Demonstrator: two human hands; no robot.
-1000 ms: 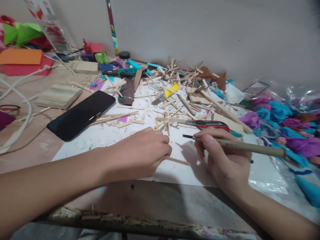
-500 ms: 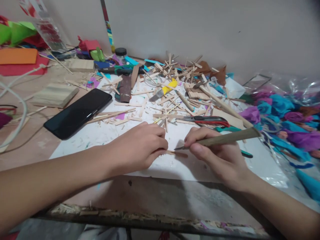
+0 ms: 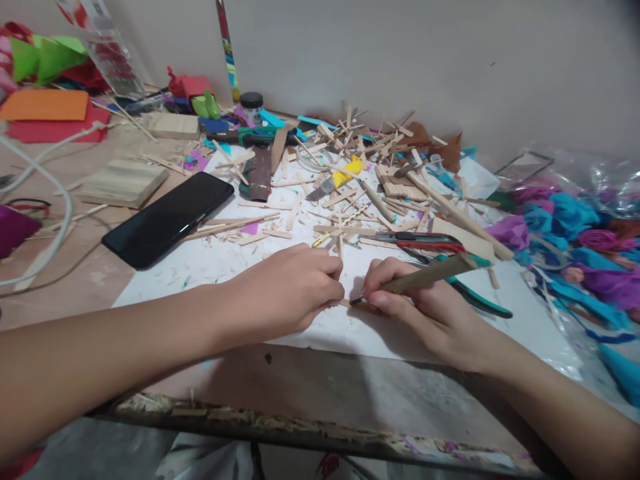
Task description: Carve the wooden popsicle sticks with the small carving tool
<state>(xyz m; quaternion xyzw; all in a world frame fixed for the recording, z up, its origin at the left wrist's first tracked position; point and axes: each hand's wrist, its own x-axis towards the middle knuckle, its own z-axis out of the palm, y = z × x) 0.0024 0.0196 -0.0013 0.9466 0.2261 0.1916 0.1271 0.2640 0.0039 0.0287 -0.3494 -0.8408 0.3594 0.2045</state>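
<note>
My left hand is closed on a thin wooden craft stick, pressing it against the white paper; only the stick's right part shows past the fingers. In my right hand is a carving knife with a thick wooden handle, gripped like a pen and tilted. Its narrow metal tip touches or nearly touches the stick just beside my left fingers. Behind my right hand lie a red and black box cutter and green-handled pliers.
A black phone lies to the left, near a wooden block. Farther back are a yellow cutter, a hammer and a heap of wood scraps. Coloured crepe paper fills the right side. The table's worn edge runs in front.
My right hand has moved left and brought the knife tip down to the stick, with the handle more upright. My left hand keeps its hold. The whole view has shifted slightly.
</note>
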